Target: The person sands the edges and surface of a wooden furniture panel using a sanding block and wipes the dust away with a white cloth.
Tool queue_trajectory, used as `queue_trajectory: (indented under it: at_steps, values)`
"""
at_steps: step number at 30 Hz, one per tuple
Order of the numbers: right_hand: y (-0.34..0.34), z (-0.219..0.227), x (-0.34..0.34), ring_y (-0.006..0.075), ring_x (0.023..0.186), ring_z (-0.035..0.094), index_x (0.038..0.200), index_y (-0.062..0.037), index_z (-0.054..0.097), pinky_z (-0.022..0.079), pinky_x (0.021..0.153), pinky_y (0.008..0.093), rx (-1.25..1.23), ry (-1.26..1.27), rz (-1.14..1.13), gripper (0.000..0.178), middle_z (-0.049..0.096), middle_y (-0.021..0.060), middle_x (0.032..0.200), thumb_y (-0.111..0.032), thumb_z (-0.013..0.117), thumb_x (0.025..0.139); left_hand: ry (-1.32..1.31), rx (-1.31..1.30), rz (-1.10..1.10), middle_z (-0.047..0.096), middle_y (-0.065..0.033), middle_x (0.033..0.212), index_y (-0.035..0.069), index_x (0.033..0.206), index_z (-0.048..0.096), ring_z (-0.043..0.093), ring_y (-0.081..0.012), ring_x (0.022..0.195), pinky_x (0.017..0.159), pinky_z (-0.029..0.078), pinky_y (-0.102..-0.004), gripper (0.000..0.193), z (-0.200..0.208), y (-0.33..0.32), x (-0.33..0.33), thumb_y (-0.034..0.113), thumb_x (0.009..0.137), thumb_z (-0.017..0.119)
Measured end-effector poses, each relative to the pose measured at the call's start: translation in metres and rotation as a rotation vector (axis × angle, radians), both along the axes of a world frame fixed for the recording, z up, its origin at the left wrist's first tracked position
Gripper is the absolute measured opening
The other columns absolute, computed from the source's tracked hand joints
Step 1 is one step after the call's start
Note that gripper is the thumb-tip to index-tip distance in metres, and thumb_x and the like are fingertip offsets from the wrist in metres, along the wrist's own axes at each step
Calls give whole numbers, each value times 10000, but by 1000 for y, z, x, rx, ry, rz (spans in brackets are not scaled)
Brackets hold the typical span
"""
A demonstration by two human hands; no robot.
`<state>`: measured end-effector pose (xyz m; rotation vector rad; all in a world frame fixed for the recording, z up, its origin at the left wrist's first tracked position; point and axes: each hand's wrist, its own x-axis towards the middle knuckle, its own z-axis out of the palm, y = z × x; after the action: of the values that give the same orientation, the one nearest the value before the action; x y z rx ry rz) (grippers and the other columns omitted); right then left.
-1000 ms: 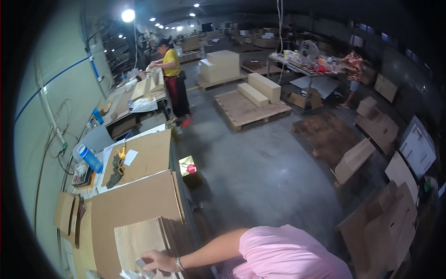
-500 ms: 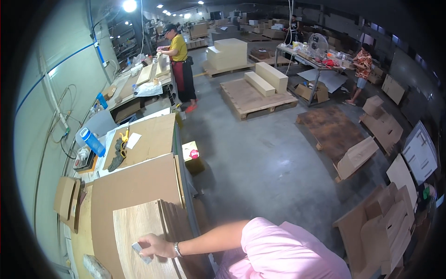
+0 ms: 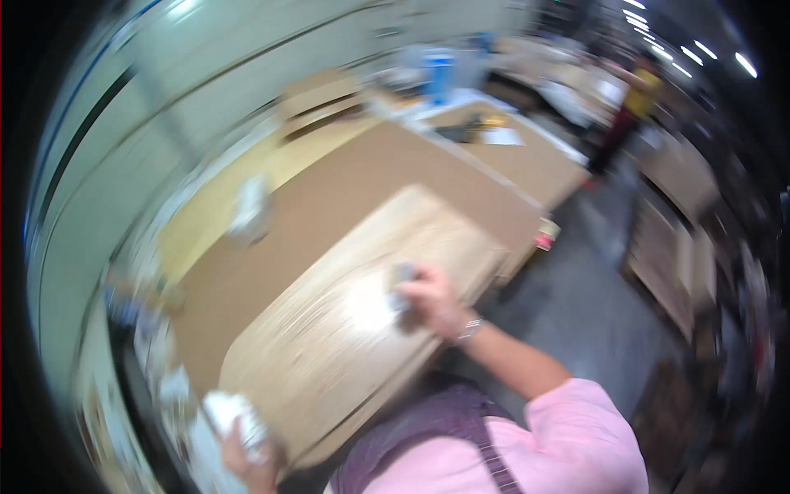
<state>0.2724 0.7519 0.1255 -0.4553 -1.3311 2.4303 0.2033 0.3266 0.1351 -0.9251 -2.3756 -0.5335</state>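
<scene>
A pale wood-grain board (image 3: 329, 329) with rounded corners lies on top of a stack on the bench. My right hand (image 3: 434, 303) is closed around a small grey block (image 3: 401, 286), which looks like a sanding block, at the board's surface. At the board's near left corner my left hand (image 3: 247, 461) grips a white bundle (image 3: 234, 418), blurred by motion; its kind is unclear.
Brown sheet board (image 3: 346, 193) covers the bench under the stack. Beyond it are a white lump (image 3: 249, 208), cardboard pieces (image 3: 321, 99) and a blue bottle (image 3: 438, 74). A co-worker in yellow (image 3: 638, 95) stands at the far right bench.
The view has swung left and down, showing the whole board. My left hand has come into view with a white bundle. My right hand still holds the grey block.
</scene>
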Motion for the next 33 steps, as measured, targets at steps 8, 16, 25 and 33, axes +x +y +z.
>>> queue_trajectory:
  at_steps: [8,16,25,33]
  values:
    - [-78,87,-111,106,819,603,1145,24,634,506,733,271,546,238,493,354,639,32,932,-97,663,815,-321,141,196,619,-229,1098,124,1180,672,675,-370,830,663,559,-401,603,39,-2,109,277,615,817]
    - [-244,87,-161,114,774,551,1106,15,652,464,702,258,1102,459,1080,349,578,48,862,-85,696,774,-390,293,382,654,-187,1017,100,1089,701,686,-333,788,666,568,-388,510,-7,-26,169,281,623,801]
    - [-286,41,-169,139,902,589,1130,46,610,493,783,294,911,441,1117,343,649,80,1032,-150,657,853,-451,517,591,665,-144,987,105,1086,687,682,-309,757,648,562,-373,502,-21,-18,183,209,614,825]
    - [-263,-1,-201,91,741,572,1058,53,617,468,666,244,755,340,782,217,632,32,857,-67,630,877,-553,634,757,618,-125,1019,169,1087,686,652,-349,832,702,535,-414,420,-30,-7,160,72,681,737]
